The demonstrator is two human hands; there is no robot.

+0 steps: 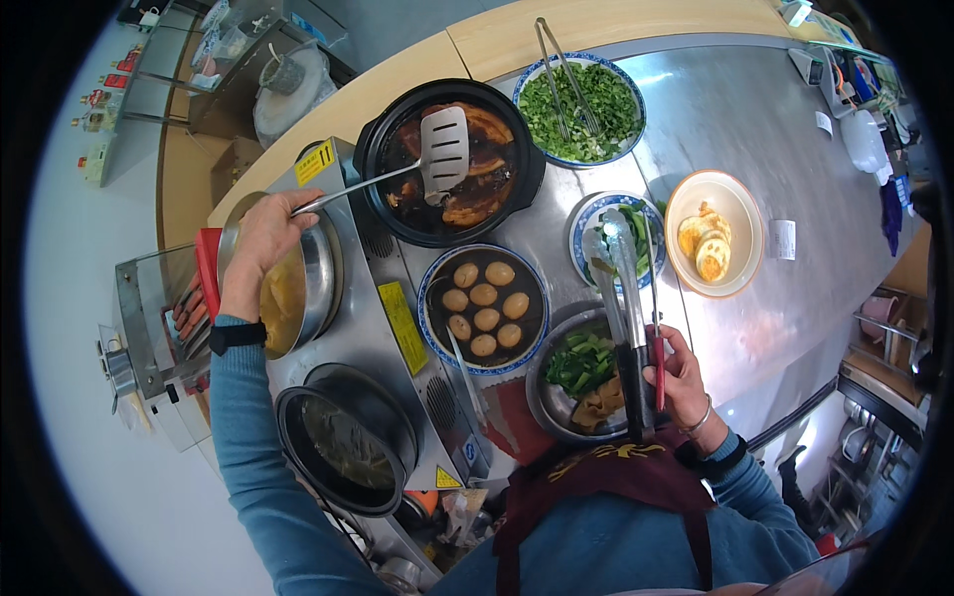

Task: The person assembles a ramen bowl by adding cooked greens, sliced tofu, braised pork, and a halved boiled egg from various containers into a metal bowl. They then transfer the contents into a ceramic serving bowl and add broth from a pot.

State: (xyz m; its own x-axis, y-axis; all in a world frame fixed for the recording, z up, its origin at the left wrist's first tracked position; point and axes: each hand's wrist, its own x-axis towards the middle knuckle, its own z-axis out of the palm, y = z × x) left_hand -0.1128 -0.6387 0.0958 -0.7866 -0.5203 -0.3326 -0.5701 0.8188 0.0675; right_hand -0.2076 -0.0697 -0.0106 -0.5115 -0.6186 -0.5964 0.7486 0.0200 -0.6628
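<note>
My left hand [260, 241] is closed around the handle of a slotted spatula [444, 149]. The spatula's steel blade is above a black pot [370, 204] of dark broth with browned meat slabs [475, 207]. Over at the right, my right hand [684, 379] is closed on red-handled scissors [659, 370], blades pointing away from me. Black-handled steel tongs [623, 298] lie along the scissors; I cannot tell whether my fingers grip them too. Below both tools stands a steel bowl [538, 405] with cooked greens [581, 364] and brown tofu-like sheets [600, 405].
A blue-rimmed bowl [425, 338] of brown eggs sits centrally. Farther off are a plate of chopped greens [542, 117] with metal tongs and a smaller greens plate [579, 221]. A cream bowl [684, 278] holds fried eggs. Steel [332, 268] and black [288, 437] pots stand left.
</note>
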